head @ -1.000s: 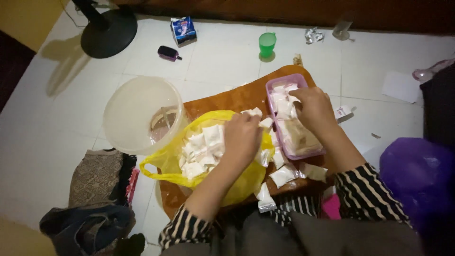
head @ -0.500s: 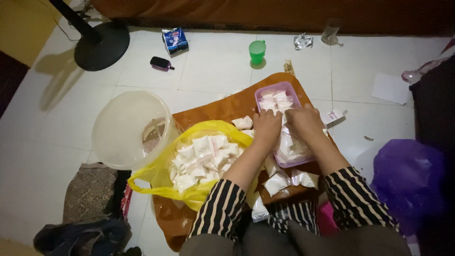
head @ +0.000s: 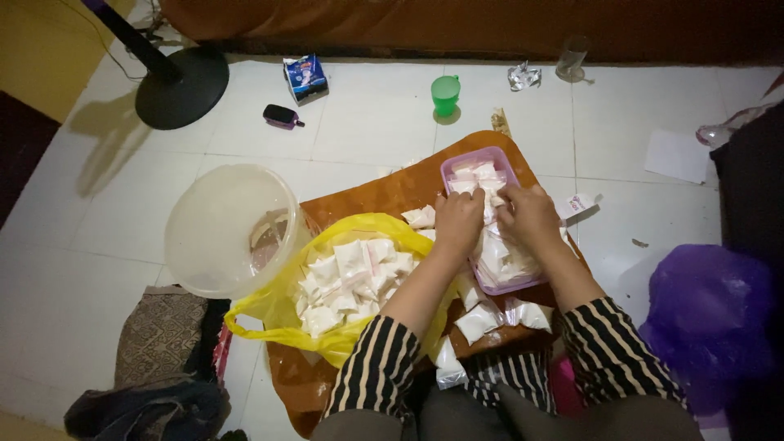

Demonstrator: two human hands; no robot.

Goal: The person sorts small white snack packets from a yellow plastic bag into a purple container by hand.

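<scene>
We had both hands down over the pink plastic tray (head: pixel 465 163), which sat on the far right part of the brown wooden board (head: pixel 384 192) on the white tiled floor (head: pixel 367 122). Our left hand (head: pixel 457 220) was curled with its fingers closed around small white packets (head: pixel 490 253) at the tray's near left side; our right hand (head: pixel 531 216) lay just beside it, fingers bent and pressing into the packets inside the tray, though we could not tell whether it truly gripped one. The two hands were nearly touching. To the left of the tray, on the same board, a yellow plastic bag (head: pixel 269 322) stood open and full of the same white packets. A few loose packets (head: pixel 482 318) lay on the board near our striped sleeves. A big clear plastic tub (head: pixel 220 220) stood left of the bag, touching it. Farther off on the floor stood a green cup (head: pixel 445 94) and a black fan base (head: pixel 181 86), and a purple bag (head: pixel 710 318) lay at our right
</scene>
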